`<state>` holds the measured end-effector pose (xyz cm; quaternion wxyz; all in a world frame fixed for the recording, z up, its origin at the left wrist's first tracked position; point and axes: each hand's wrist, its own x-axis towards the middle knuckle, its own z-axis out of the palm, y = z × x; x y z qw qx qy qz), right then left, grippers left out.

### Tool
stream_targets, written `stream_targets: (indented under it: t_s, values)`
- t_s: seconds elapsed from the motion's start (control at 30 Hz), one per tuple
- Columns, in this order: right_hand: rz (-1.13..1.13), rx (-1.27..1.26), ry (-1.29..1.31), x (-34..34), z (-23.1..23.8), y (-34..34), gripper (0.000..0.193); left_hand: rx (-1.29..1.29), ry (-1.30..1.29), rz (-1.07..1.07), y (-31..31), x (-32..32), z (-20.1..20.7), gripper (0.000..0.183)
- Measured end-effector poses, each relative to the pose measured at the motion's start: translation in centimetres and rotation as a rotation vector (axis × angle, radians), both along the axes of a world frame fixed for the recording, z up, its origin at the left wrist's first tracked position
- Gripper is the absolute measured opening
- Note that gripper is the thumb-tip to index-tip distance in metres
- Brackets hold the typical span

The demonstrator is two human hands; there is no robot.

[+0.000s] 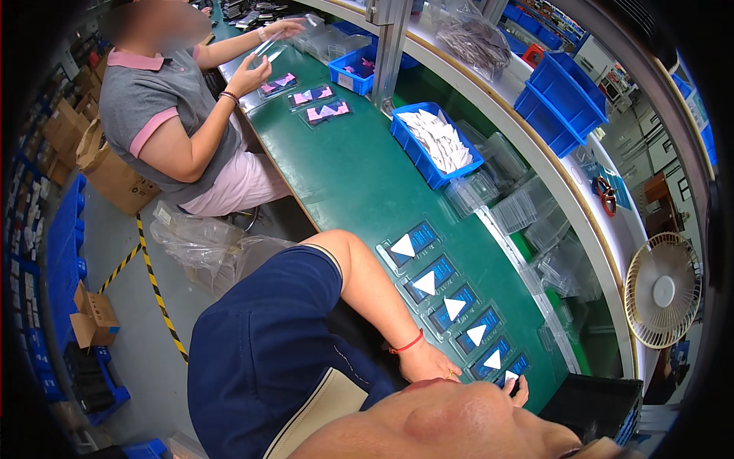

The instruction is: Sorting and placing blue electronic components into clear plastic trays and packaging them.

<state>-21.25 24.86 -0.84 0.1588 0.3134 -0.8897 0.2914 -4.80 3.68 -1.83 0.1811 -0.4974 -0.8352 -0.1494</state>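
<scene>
A row of several clear plastic trays, each with a dark blue card and a white triangular piece on it, runs along the green table. At the near end, the fingertips of my right hand pinch the white triangular piece on the last blue card. The rest of that hand is hidden. My left hand, with a red cord round its wrist, is at the table's left edge beside the nearer trays. Its fingers are mostly out of sight.
A blue bin of white pieces stands farther up the green table. Stacked clear trays lie along the right side. A black crate is near right; a fan stands beyond. A co-worker sits far left, handling clear plastic.
</scene>
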Motion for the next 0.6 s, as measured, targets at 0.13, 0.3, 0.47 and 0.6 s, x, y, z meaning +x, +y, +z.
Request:
stream_targets:
  t_s: [0.13,0.3,0.47,0.6]
  values:
    - [0.005,-0.012,-0.024,-0.04,0.1,-0.03,0.03,0.028,0.001,0.003,-0.02,0.04,0.07,0.031]
    - [-0.008,-0.011,-0.024,-0.22,-0.16,0.14,0.029,0.023,0.012,-0.002,0.04,0.02,0.17,0.031]
    - [-0.015,0.003,-0.012,-0.07,-0.08,0.13,0.029,0.02,-0.001,-0.005,0.04,-0.02,-0.05,0.031]
    - [-0.007,0.016,-0.009,-0.12,0.0,0.15,0.03,0.023,-0.005,-0.005,-0.01,0.01,0.1,0.031]
